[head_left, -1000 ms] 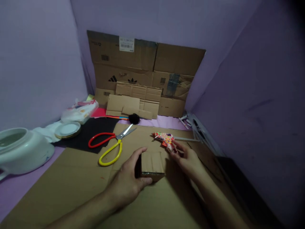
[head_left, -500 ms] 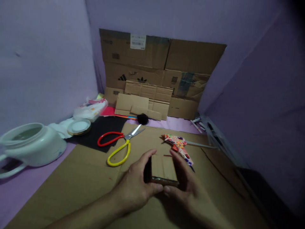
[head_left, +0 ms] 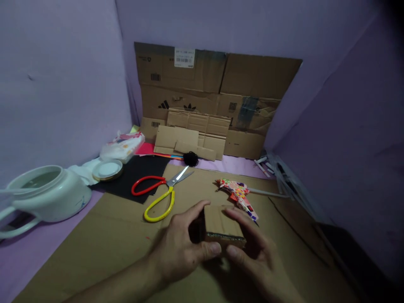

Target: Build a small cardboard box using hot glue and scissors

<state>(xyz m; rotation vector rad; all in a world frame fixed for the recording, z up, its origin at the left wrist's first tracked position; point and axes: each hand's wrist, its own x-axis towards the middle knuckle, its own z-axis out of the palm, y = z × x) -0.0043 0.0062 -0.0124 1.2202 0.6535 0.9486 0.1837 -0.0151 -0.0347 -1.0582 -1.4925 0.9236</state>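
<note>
Two bare hands share a small cardboard box (head_left: 222,221) above a broad cardboard sheet (head_left: 120,240) — the left hand (head_left: 179,246) clasps its left side, thumb on the near face, while the right hand (head_left: 259,248) grips the right, fingers over the top edge. Just beyond the right hand lies a flower-patterned glue gun (head_left: 235,191), a pale stick (head_left: 268,192) running from its back. Left of it, red-and-yellow-handled scissors (head_left: 171,183) rest with blades parted, near a white pot (head_left: 66,200). Farther back, black yarn (head_left: 191,159) sits before cardboard pieces (head_left: 176,138) — all backed by a printed cardboard panel (head_left: 202,80)
</note>
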